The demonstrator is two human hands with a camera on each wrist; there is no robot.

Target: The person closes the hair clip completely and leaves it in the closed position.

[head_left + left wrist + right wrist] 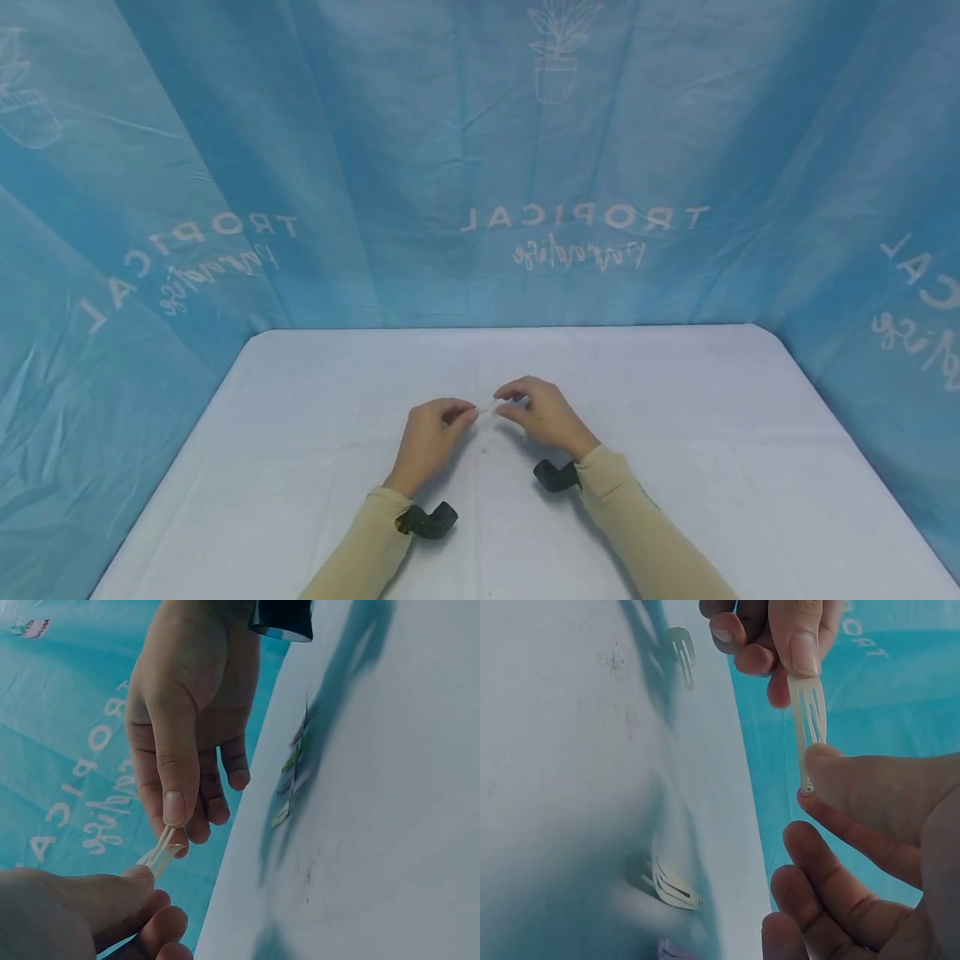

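Observation:
A cream snap hair clip is stretched between both hands, above the white table. My left hand pinches one end of it between thumb and fingertips. At the other end, my right hand pinches the clip, its thumb lying over the narrow tip with the small rivet. Slots between the clip's arms show in the right wrist view; whether it is snapped or unsnapped I cannot tell. In the left wrist view the clip is partly covered by the fingertips.
On the table lie a cream clip, a pale clip and a purple piece at the frame's edge. Several coloured clips lie in the right hand's shadow. Blue printed curtains surround the white table.

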